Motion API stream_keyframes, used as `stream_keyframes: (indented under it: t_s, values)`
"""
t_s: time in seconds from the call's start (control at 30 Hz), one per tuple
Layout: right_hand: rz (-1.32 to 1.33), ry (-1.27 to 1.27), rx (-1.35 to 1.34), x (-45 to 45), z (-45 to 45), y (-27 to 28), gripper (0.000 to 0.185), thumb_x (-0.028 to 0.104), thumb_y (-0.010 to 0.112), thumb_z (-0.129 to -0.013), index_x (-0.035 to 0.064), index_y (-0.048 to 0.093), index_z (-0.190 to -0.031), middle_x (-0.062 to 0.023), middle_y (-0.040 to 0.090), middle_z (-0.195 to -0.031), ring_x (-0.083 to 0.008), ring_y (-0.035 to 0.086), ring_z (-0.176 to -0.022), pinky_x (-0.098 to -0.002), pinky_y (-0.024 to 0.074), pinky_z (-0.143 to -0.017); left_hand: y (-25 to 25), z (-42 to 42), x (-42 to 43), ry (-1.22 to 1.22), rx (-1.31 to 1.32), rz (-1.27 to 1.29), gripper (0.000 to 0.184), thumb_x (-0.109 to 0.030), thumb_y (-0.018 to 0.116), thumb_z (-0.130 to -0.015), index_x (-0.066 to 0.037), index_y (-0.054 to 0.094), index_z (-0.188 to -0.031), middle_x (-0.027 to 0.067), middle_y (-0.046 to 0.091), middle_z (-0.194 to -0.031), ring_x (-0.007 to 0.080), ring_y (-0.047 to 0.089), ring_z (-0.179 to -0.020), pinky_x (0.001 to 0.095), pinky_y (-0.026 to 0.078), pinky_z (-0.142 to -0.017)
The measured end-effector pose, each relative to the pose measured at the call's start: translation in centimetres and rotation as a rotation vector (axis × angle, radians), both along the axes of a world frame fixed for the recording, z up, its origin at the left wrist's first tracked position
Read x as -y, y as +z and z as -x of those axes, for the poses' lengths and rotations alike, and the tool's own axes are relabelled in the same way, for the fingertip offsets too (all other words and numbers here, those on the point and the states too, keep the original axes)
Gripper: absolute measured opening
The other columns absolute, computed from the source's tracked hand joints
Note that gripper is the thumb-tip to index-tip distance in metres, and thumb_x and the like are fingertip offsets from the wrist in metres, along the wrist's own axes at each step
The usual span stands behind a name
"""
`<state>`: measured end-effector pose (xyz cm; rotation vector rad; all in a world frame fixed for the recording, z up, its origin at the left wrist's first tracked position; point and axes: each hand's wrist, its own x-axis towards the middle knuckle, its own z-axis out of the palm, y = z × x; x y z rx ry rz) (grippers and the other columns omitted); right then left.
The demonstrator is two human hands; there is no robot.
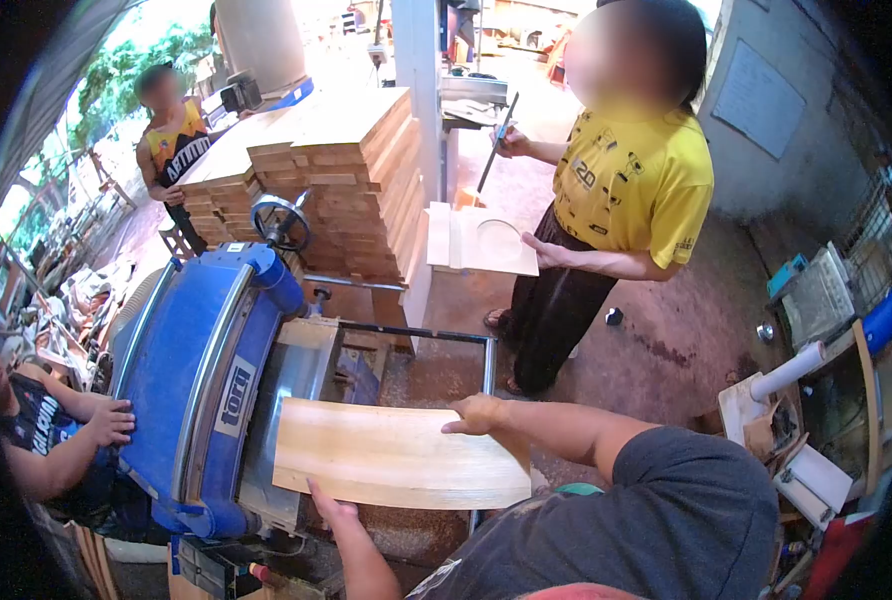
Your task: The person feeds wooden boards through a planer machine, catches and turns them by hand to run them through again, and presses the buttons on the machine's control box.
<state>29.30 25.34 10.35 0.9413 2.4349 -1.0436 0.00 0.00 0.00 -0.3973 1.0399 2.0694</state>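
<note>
A wide, pale wooden board [396, 455] lies level at the feed side of a blue thickness planer [181, 370], its far end over the machine's metal bed [291, 375]. My left hand [334, 508] is at the board's near edge, close to the planer, with the thumb up along the edge and the other fingers hidden below. On the opposite edge, at the end closer to me, my right hand [476, 414] grips the board with thumb and fingers.
A tall stack of planks [331, 170] stands behind the planer. A person in yellow [626, 180] holds a wooden piece with a round recess [496, 240]. Another person's hand [112, 422] rests on the planer's far side. A third person [176, 150] stands beyond the stack. A handwheel [280, 222] tops the planer.
</note>
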Motion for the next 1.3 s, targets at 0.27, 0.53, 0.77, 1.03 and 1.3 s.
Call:
stream_keyframes:
  t_s: [0.27,0.53,0.77,1.03,1.3]
  values:
    - [-0.396,0.111,-0.25,-0.5,-3.6,-0.3,0.069,0.063,0.05,-0.087,-0.0019,0.066,-0.103,-0.0227,0.062,-0.114,-0.0381,0.053,-0.114,-0.0456,0.0342,-0.108,0.0,2.7,0.6,-0.113,-0.098,-0.026,0.067,-0.051,0.052,-0.093,-0.006,0.04,-0.142,0.011,0.049,-0.139,0.031,0.049,-0.125,0.0472,0.04,-0.103]
    - [-0.391,0.111,-0.155,-0.5,-3.6,-0.4,0.067,0.062,0.045,-0.089,-0.0003,0.066,-0.102,-0.0204,0.067,-0.101,-0.0338,0.06,-0.107,-0.0461,0.0268,-0.113,0.6,1.3,-0.4,0.006,-0.048,0.076,0.068,-0.052,0.055,-0.092,-0.006,0.042,-0.14,0.0118,0.049,-0.14,0.0322,0.049,-0.124,0.0496,0.041,-0.104]
    - [-0.393,0.098,-0.102,-1.3,-3.5,0.5,0.068,0.062,0.043,-0.09,-0.0008,0.066,-0.104,-0.0214,0.067,-0.102,-0.0335,0.061,-0.107,-0.0451,0.0273,-0.114,2.4,-5.7,-1.3,-0.016,-0.026,0.101,0.056,-0.038,0.053,-0.096,-0.002,0.044,-0.137,0.011,0.051,-0.137,0.0286,0.051,-0.122,0.0428,0.042,-0.103]
    - [-0.365,0.13,-0.097,-3.4,-3.2,1.6,0.07,0.062,0.043,-0.09,-0.0017,0.066,-0.107,-0.022,0.067,-0.102,-0.0337,0.061,-0.108,-0.044,0.0279,-0.114,3.6,-0.9,-0.5,-0.355,-0.155,0.34,0.053,-0.039,0.052,-0.097,-0.002,0.044,-0.135,0.016,0.055,-0.131,0.0279,0.056,-0.119,0.0446,0.047,-0.099]
    - [-0.326,0.106,-0.119,-6.0,-3.1,1.6,0.068,0.061,0.044,-0.09,-0.0008,0.067,-0.106,-0.0212,0.068,-0.101,-0.0331,0.061,-0.107,-0.0442,0.0291,-0.113,4.8,3.7,-3.5,-0.24,-0.112,0.43,0.066,-0.063,0.046,-0.092,-0.01,0.049,-0.133,0.0079,0.061,-0.123,0.0234,0.063,-0.104,0.0334,0.056,-0.078]
